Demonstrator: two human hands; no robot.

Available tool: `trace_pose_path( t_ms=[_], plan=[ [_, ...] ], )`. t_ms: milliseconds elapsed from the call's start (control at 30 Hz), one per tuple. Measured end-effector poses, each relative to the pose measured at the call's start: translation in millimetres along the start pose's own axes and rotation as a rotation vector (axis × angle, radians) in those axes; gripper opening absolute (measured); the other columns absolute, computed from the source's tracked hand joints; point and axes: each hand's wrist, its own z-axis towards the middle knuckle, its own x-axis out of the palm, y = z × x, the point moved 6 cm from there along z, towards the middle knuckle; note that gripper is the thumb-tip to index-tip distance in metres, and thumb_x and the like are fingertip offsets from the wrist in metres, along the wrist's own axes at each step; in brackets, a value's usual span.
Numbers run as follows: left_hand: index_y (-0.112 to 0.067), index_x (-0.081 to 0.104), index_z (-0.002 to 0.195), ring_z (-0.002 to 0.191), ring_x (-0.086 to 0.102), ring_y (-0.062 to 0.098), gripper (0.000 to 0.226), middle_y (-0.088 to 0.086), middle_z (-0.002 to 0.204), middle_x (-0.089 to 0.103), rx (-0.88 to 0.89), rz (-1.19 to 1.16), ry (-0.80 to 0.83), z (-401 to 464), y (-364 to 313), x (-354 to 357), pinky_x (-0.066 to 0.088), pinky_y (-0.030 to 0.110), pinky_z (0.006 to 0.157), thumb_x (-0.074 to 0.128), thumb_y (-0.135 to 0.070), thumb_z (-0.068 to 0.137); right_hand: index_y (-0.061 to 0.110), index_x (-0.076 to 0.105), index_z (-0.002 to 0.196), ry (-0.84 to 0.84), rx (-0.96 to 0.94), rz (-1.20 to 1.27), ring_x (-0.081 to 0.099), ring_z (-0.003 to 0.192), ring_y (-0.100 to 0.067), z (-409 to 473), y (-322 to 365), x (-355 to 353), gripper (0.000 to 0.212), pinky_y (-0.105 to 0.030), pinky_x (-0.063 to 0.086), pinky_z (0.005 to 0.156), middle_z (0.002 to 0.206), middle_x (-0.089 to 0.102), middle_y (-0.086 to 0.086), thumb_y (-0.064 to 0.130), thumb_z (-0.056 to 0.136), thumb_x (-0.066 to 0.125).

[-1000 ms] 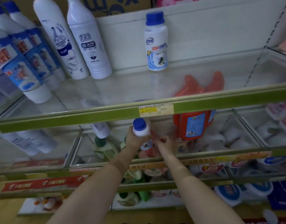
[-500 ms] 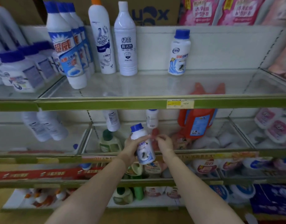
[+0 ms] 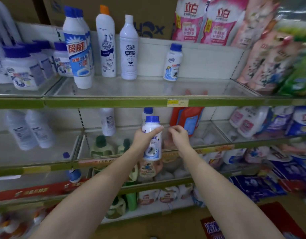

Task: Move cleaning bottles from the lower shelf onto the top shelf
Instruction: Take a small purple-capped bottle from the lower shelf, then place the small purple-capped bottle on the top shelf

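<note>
My left hand [image 3: 143, 138] grips a small white cleaning bottle with a blue cap [image 3: 153, 144], upright, in front of the lower shelf [image 3: 216, 147] and below the top shelf's green rail [image 3: 114, 102]. My right hand [image 3: 178, 136] hovers just to the right of the bottle with its fingers loosely curled, holding nothing. A matching blue-capped bottle [image 3: 173, 63] stands on the glass top shelf at centre right. Another like it [image 3: 147, 112] stands behind the held one on the lower shelf.
On the top shelf stand tall white cleaner bottles [image 3: 128, 49] and blue-capped ones [image 3: 78, 49] at left, pink refill bags [image 3: 262, 54] at right. An orange detergent jug [image 3: 186, 118] is on the lower shelf. Bare glass lies between the tall bottles and the bags.
My left hand has lifted the bottle out from the lower shelf toward me and upward. My right hand has come off the bottle. The view has tilted up.
</note>
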Motion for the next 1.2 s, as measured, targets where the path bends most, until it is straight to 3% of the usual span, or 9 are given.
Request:
trace_pose_path(
  t_ms=[133,233,500,633,733,867,967,1100,1200],
  plan=[
    [-0.018,0.069,0.090,0.074,0.073,0.020,0.023,0.004,0.080,0.075,0.170,-0.014,0.098,-12.4,-47.7,39.7,0.056,0.033,0.068,0.085,-0.028,0.076,0.015,0.065,0.079,-0.059,-0.166,0.036,0.062,0.065,-0.014,-8.9,53.6,-37.6,0.013,-0.035,0.054,0.068,0.070,0.066,-0.006,0.013,0.092,0.065],
    [-0.010,0.066,0.099,0.076,0.074,0.020,0.035,0.006,0.085,0.075,0.290,-0.022,0.117,-17.3,-82.7,66.3,0.057,0.031,0.065,0.085,-0.027,0.075,0.009,0.063,0.078,-0.113,-0.247,0.051,0.058,0.054,-0.001,-6.4,94.9,-65.8,0.016,-0.019,0.049,0.057,0.064,0.063,0.000,0.007,0.094,0.063],
    [-0.011,0.059,0.111,0.087,0.074,0.021,0.047,0.007,0.099,0.074,0.521,-0.087,0.075,-3.3,-173.9,120.8,0.061,0.034,0.076,0.086,-0.024,0.075,0.006,0.062,0.084,-0.130,-0.390,0.098,0.059,0.058,-0.011,54.6,165.6,-92.0,0.011,-0.028,0.050,0.062,0.067,0.064,-0.003,0.010,0.095,0.061],
    [-0.015,0.055,0.112,0.090,0.072,0.021,0.056,0.007,0.102,0.071,0.561,-0.022,-0.035,28.8,-191.9,129.0,0.061,0.042,0.082,0.088,-0.031,0.070,0.016,0.059,0.074,-0.120,-0.362,0.109,0.059,0.062,-0.022,99.3,171.4,-93.4,0.017,-0.044,0.052,0.069,0.063,0.065,-0.001,0.021,0.090,0.061],
    [-0.020,0.057,0.106,0.091,0.071,0.024,0.062,0.008,0.103,0.069,0.572,0.052,-0.126,59.3,-192.6,134.7,0.060,0.047,0.082,0.091,-0.043,0.060,0.020,0.059,0.072,-0.099,-0.347,0.118,0.063,0.066,-0.025,134.5,170.6,-99.4,0.021,-0.055,0.054,0.078,0.060,0.067,0.003,0.040,0.074,0.060],
    [-0.037,0.059,0.090,0.097,0.067,0.022,0.063,0.006,0.108,0.064,0.586,0.170,-0.263,103.3,-191.7,147.1,0.058,0.048,0.087,0.088,-0.068,0.043,0.020,0.060,0.074,-0.096,-0.344,0.039,0.069,0.076,-0.030,165.8,174.5,-109.3,0.020,-0.053,0.057,0.081,0.069,0.071,-0.001,0.040,0.076,0.058],
    [-0.038,0.061,0.089,0.096,0.067,0.022,0.063,0.007,0.107,0.064,0.591,0.204,-0.298,134.4,-186.6,162.0,0.058,0.048,0.086,0.087,-0.071,0.042,0.020,0.058,0.075,-0.064,-0.333,0.011,0.068,0.078,-0.033,196.2,171.4,-111.1,0.018,-0.054,0.057,0.080,0.074,0.072,-0.004,0.038,0.076,0.059],
    [-0.024,0.062,0.094,0.089,0.066,0.019,0.055,0.004,0.099,0.065,0.657,0.343,-0.310,155.9,-192.1,187.4,0.058,0.043,0.081,0.087,-0.055,0.056,0.023,0.057,0.076,-0.038,-0.317,-0.058,0.069,0.084,-0.034,240.1,164.7,-109.9,0.011,-0.052,0.056,0.083,0.079,0.072,-0.004,0.032,0.080,0.058],
    [-0.021,0.051,0.108,0.086,0.064,0.009,0.057,-0.005,0.097,0.064,0.671,0.429,-0.266,172.3,-198.1,201.4,0.050,0.020,0.072,0.088,-0.042,0.068,0.023,0.056,0.077,-0.024,-0.280,-0.119,0.068,0.088,-0.034,269.0,155.0,-109.7,0.008,-0.051,0.056,0.084,0.086,0.073,-0.006,0.028,0.083,0.057]
  ],
)
